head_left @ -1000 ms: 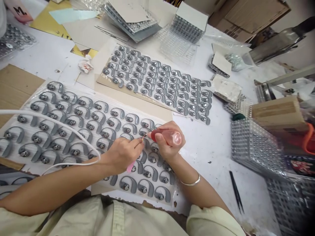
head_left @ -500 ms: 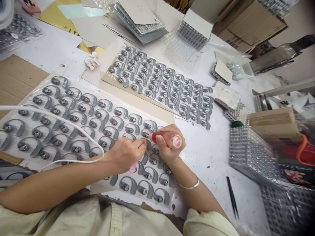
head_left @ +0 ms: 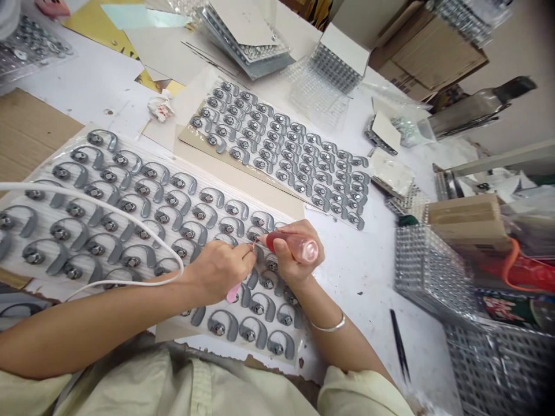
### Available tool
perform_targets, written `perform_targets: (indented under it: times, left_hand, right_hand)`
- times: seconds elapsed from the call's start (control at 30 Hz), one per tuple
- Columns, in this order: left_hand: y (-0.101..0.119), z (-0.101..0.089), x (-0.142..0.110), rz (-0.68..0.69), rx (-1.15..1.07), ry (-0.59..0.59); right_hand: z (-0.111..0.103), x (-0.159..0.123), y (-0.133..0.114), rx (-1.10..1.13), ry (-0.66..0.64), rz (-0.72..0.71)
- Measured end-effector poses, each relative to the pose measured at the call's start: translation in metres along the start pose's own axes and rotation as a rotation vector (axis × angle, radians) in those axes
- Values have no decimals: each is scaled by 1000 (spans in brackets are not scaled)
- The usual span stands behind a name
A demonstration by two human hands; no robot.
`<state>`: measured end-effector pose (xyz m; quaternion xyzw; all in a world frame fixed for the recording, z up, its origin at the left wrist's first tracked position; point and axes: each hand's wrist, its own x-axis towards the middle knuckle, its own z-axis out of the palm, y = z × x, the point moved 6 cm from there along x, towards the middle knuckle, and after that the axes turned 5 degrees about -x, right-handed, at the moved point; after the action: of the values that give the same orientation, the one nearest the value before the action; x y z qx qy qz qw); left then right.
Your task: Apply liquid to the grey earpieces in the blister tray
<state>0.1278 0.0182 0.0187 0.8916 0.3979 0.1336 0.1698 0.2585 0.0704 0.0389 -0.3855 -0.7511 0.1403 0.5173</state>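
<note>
My left hand (head_left: 221,271) is shut on a pink-handled pick (head_left: 233,293), whose fine metal tip (head_left: 252,247) points toward my right hand. My right hand (head_left: 292,254) grips a red translucent squeeze bottle (head_left: 295,245), its narrow nozzle (head_left: 262,237) close to that tip. Both hands rest over a large sheet of grey ear-hook earphone pieces (head_left: 130,225) under transparent film. One piece (head_left: 255,234) lies just below the nozzle. A white cable (head_left: 104,202) loops across the sheet and passes behind my left forearm.
A second sheet of grey ear-hook pieces (head_left: 277,150) lies beyond my hands. Black tweezers (head_left: 399,346) lie on the white table (head_left: 359,289) to the right. Stacked plastic trays (head_left: 433,271) and a cardboard box (head_left: 468,222) crowd the right side.
The whole scene has shifted slightly left in view as my head turned. My hands stay over the same spot, with the bottle and pick still held close together.
</note>
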Motion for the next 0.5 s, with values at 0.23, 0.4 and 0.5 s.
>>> perform_targets:
  times: [0.23,0.4,0.5]
  left_hand:
    - [0,0,0,-14,-12,-39]
    - [0,1,0,-21,-2,-25]
    - [0,1,0,-24,15,1]
  right_hand:
    - [0,1,-1,6,6,-4]
    - [-2,-1,2,15,35,-16]
    - [-2,-1,1,12,41,-21]
